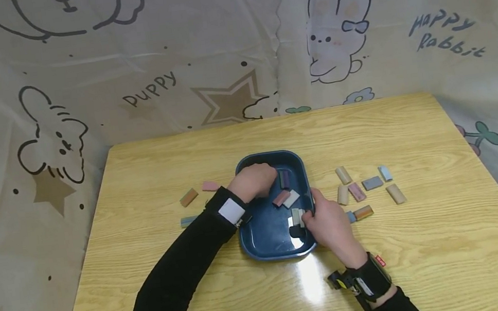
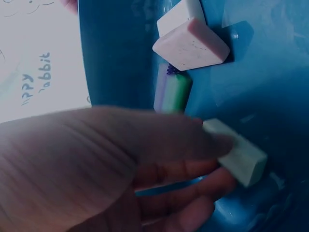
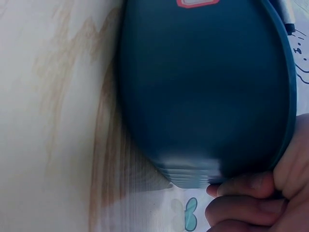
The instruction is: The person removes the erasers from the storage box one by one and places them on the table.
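A dark blue plastic tray (image 1: 263, 234) with raised walls stands mid-table. My left hand (image 1: 253, 182) reaches into its far left part. In the left wrist view, the thumb and fingers pinch a pale, slant-ended eraser (image 2: 244, 157) low over the tray floor. Also inside the tray are a purple-and-green eraser (image 1: 284, 178), a pink eraser (image 1: 281, 199) leaning on a white eraser (image 1: 292, 199), and pale pieces (image 1: 296, 216) by the right wall. My right hand (image 1: 332, 224) grips the tray's right rim, fingers curled against its outer side.
Right of the tray lie several loose erasers, among them a grey-blue one (image 1: 372, 183), a tan one (image 1: 395, 193) and an orange one (image 1: 363, 212). Left of it are a brown-orange eraser (image 1: 189, 197), a pink one (image 1: 210, 186) and a blue one (image 1: 188, 221). A printed curtain (image 1: 226, 49) hangs behind.
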